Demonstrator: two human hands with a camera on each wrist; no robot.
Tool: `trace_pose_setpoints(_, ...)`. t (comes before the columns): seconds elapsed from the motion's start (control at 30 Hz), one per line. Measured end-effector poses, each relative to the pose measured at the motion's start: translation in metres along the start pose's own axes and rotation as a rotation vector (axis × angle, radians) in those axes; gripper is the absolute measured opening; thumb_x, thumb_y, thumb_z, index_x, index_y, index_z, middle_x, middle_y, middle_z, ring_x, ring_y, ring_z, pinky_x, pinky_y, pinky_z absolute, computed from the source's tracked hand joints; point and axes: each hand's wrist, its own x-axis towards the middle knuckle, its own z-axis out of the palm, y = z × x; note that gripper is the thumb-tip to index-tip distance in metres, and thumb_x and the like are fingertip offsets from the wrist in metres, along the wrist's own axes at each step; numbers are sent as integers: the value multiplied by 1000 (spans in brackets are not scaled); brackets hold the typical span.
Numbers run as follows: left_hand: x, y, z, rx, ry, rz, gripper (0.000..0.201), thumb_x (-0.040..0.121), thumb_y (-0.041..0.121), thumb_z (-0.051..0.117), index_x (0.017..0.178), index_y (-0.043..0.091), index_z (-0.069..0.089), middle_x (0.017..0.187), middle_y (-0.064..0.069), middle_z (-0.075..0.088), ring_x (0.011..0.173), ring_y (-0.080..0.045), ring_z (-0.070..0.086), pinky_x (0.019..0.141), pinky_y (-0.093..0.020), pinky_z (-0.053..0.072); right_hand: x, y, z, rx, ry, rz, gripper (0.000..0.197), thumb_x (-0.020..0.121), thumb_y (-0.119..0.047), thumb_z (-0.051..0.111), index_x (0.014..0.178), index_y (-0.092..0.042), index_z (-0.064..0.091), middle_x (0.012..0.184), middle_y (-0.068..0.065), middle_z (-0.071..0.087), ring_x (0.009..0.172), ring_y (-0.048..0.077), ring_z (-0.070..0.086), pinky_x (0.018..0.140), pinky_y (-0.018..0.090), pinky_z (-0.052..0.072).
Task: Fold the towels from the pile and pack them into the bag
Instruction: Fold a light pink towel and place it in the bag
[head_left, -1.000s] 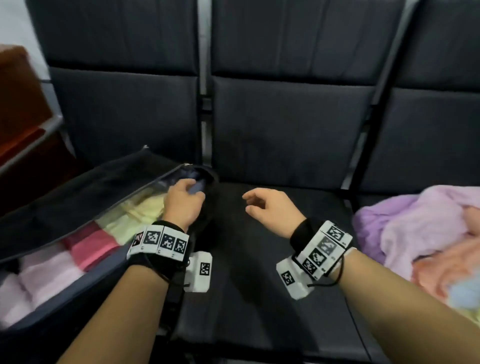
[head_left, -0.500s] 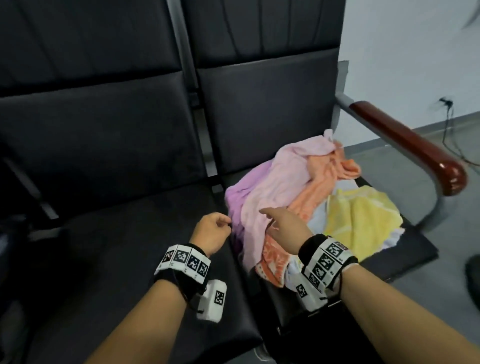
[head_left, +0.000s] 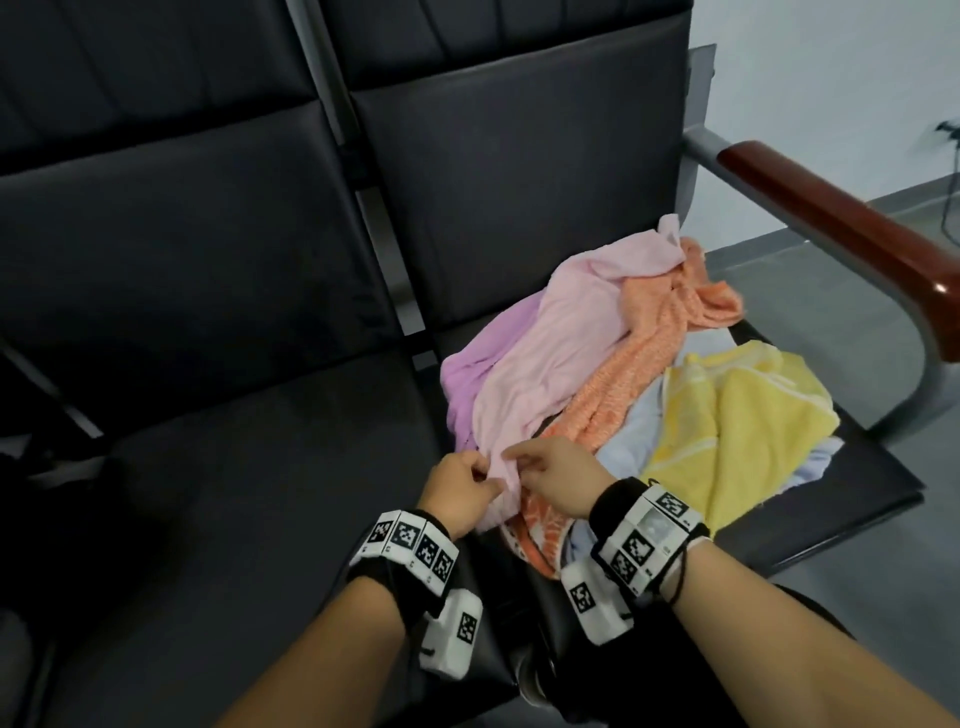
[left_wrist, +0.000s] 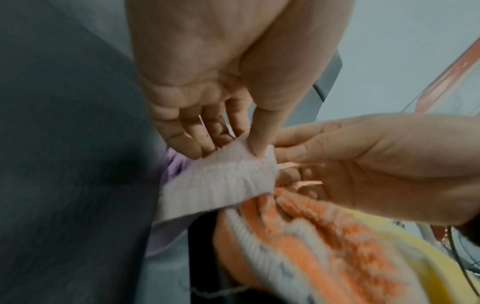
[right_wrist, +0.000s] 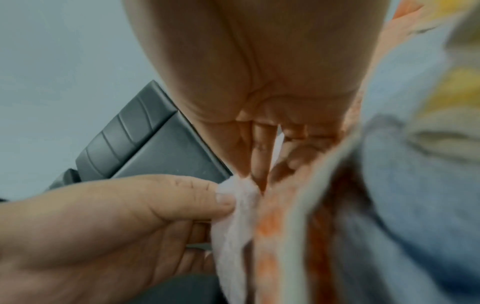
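A loose pile of towels lies on the right-hand seat in the head view. A pink towel (head_left: 561, 343) is on top, over a purple towel (head_left: 467, 384), an orange towel (head_left: 639, 364), a yellow towel (head_left: 737, 415) and a pale blue towel (head_left: 623, 441). My left hand (head_left: 480, 475) and right hand (head_left: 519, 460) meet at the pile's near edge. The left wrist view shows the left hand (left_wrist: 241, 148) pinching the pink towel's hem (left_wrist: 221, 181) between thumb and fingers. In the right wrist view the right hand (right_wrist: 255, 176) pinches the same hem (right_wrist: 233, 226). The bag is out of view.
The middle seat (head_left: 260, 493) is black and lies to the left of the pile. A wooden armrest (head_left: 841, 223) on a grey metal frame borders the right seat. Grey floor (head_left: 857, 260) shows beyond it. Dark backrests (head_left: 519, 182) rise behind the seats.
The view has swung from the open bag on the left to the pile on the right. Both hands have moved onto the pile and taken hold of the pink towel's near edge.
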Motion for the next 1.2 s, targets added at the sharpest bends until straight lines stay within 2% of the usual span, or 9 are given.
trace_pose_setpoints(0.2, -24, 57, -58, -354, 130, 211, 11, 94, 7, 63, 84, 5, 61, 77, -7, 61, 71, -19, 55, 70, -39, 49, -22, -46, -46, 265, 357, -205, 45, 77, 12, 60, 104, -20, 76, 87, -9, 73, 78, -9, 64, 72, 2, 42)
trace_pose_setpoints(0.4, -87, 114, -132, -548, 186, 437, 12, 101, 20, 55, 92, 12, 56, 67, -8, 62, 56, -22, 56, 52, -33, 44, -62, -134, -82, 339, 536, -543, 34, 84, 1, 66, 108, -22, 74, 89, -13, 73, 85, 0, 66, 74, 5, 44)
trace_pose_setpoints(0.47, -109, 120, -150, -592, 205, 471, 11, 102, 18, 53, 94, 13, 58, 77, -11, 66, 65, -20, 61, 58, -31, 49, -74, -151, -80, 345, 543, -587, 34, 85, 4, 64, 110, -17, 74, 94, -10, 73, 88, 1, 67, 75, 5, 45)
trace_pose_setpoints(0.6, -149, 114, -170, -667, 190, 456, 17, 105, 16, 47, 97, 7, 59, 75, -10, 67, 61, -21, 59, 51, -28, 48, -91, -167, -51, 325, 480, -600, 32, 82, 0, 71, 110, -15, 69, 93, -3, 69, 83, 5, 63, 73, 8, 43)
trace_pose_setpoints(0.7, -173, 98, -178, -673, 186, 389, 24, 106, 15, 44, 102, -2, 60, 70, -15, 56, 48, -13, 43, 43, -25, 34, -91, -167, -21, 115, 475, -563, 34, 78, -21, 79, 108, -26, 63, 95, -9, 55, 84, 2, 54, 73, 10, 39)
trace_pose_setpoints(0.77, -187, 87, -183, -693, 161, 351, 28, 106, 15, 44, 109, -9, 56, 61, -5, 54, 44, -8, 36, 39, -20, 28, -89, -166, -2, -1, 452, -509, 35, 76, -29, 79, 106, -30, 62, 97, -10, 50, 88, 4, 50, 77, 14, 38)
trace_pose_setpoints(0.93, -217, 51, -207, -720, 164, 290, 27, 105, 15, 43, 106, -7, 59, 49, 7, 47, 45, -11, 29, 38, -20, 24, -90, -170, 38, -89, 448, -513, 8, 89, -20, 62, 94, -22, 67, 89, -7, 60, 85, 12, 55, 78, 25, 44)
trace_pose_setpoints(1.07, -226, 14, -223, -764, 245, 181, 21, 103, 15, 47, 102, -1, 61, 54, 4, 50, 43, -8, 32, 40, -21, 22, -95, -182, 59, 99, 439, -523, 14, 94, -15, 58, 95, -22, 70, 86, -17, 67, 83, -1, 60, 75, 7, 41)
trace_pose_setpoints(1.2, -232, -30, -232, -629, 317, 66, 9, 95, 13, 62, 102, 8, 60, 72, -2, 54, 46, -8, 38, 41, -23, 25, -94, -198, 72, 335, 370, -490, 16, 94, -12, 57, 95, -20, 70, 82, -14, 69, 82, -2, 62, 73, 8, 46)
